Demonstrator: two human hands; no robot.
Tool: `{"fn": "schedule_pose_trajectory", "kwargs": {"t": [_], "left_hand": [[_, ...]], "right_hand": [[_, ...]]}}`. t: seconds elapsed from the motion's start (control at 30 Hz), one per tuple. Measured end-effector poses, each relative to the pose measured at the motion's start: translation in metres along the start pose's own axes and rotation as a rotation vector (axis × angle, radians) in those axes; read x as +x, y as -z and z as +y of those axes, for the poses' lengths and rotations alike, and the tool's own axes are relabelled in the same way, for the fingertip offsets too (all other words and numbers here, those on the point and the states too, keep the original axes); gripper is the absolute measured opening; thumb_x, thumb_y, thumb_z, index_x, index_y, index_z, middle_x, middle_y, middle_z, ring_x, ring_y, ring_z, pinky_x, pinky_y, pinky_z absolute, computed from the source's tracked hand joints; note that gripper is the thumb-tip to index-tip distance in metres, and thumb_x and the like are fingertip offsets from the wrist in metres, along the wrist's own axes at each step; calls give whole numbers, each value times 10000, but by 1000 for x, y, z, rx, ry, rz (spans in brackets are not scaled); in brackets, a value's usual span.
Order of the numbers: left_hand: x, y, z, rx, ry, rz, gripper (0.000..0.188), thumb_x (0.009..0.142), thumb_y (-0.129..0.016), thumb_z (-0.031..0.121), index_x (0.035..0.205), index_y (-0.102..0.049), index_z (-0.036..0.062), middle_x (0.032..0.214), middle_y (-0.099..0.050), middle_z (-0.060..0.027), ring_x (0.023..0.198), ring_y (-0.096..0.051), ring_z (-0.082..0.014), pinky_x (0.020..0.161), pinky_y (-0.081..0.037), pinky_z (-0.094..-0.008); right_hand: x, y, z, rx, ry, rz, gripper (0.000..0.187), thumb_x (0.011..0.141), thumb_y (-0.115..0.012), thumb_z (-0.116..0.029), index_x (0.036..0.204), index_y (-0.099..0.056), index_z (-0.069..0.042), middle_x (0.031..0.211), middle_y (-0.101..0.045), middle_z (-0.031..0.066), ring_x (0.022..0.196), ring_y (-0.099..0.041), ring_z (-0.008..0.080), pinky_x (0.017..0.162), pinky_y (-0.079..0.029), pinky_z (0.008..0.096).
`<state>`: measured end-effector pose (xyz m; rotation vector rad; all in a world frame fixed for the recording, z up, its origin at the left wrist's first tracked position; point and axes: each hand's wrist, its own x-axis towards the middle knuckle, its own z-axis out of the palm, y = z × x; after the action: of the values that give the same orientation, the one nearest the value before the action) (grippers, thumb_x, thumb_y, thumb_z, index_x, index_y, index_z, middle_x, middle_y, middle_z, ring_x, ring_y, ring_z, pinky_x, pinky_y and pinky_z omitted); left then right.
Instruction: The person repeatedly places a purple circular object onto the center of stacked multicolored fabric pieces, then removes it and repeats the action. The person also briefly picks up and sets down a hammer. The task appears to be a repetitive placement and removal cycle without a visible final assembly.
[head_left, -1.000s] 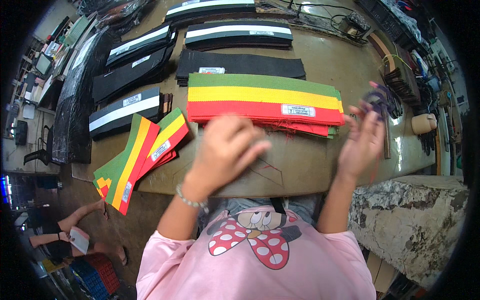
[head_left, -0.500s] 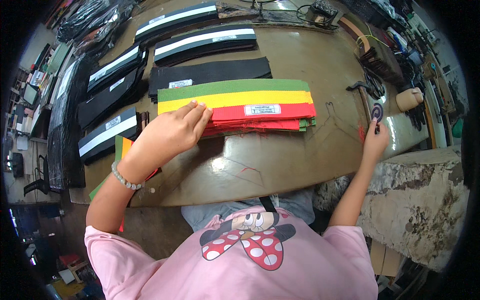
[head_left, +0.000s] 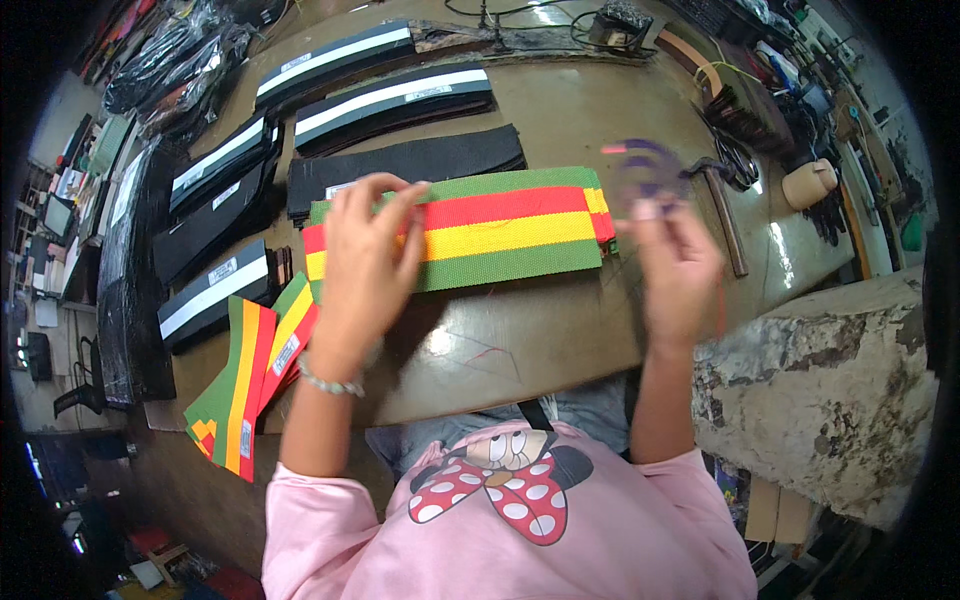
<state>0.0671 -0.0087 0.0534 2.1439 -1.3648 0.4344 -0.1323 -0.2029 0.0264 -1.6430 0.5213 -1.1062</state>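
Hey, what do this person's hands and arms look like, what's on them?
Loose pink sleeves end near the elbows, leaving the forearms bare. The left hand and right hand are gloveless. A bracelet of pale, round beads circles the left wrist.

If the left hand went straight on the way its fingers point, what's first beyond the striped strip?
Likely the stack of plain black strips, just behind the striped strip and ahead of the left hand; depth is unclear, so it might pass above.

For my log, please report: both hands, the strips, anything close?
Left hand on striped strips; right hand holding blurred purple tool; black strips close behind.
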Motion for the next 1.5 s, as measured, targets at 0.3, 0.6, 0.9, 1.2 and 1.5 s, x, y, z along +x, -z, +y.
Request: {"fn": "schedule_pose_trajectory", "kwargs": {"t": [0.3,0.6,0.9,1.2,1.5], "left_hand": [[-2,-29,27,-301,320,-34,185,823,-774,116,896,-701,-37,873,-621,-129,789,-617,-249,717,-499,-353],[-11,-32,24,-452,329,11,84,890,-646,6,895,-608,-69,928,-595,-171,786,-605,-301,705,-492,-377],[-12,-25,24,-456,292,-38,85,891,-656,18,910,-621,-57,934,-601,-153,782,-597,-275,707,-494,-356],[1,-26,25,-422,341,78,92,851,-711,41,890,-671,-31,900,-612,-139,682,-609,-250,641,-501,-365],[23,-33,8,-249,121,-205,120,912,-652,86,938,-623,-28,909,-600,-162,789,-600,-352,713,-486,-412]], "right_hand": [[-3,-75,1,-19,-44,-198,118,880,-674,-20,806,-620,54,995,-658,101,885,-644,117,781,-537,264],[-7,-75,7,-180,61,-237,139,748,-734,-67,738,-623,17,1008,-666,138,923,-640,285,816,-507,361],[-7,-74,6,-252,131,-274,136,735,-737,-81,739,-631,3,1018,-665,120,967,-612,283,860,-485,369],[-4,-76,7,232,-108,-95,164,963,-615,-35,844,-573,68,1096,-561,84,865,-610,85,770,-530,227],[-9,-85,1,164,49,-42,116,919,-647,-24,871,-603,73,1066,-582,107,867,-640,131,750,-559,261]]}}
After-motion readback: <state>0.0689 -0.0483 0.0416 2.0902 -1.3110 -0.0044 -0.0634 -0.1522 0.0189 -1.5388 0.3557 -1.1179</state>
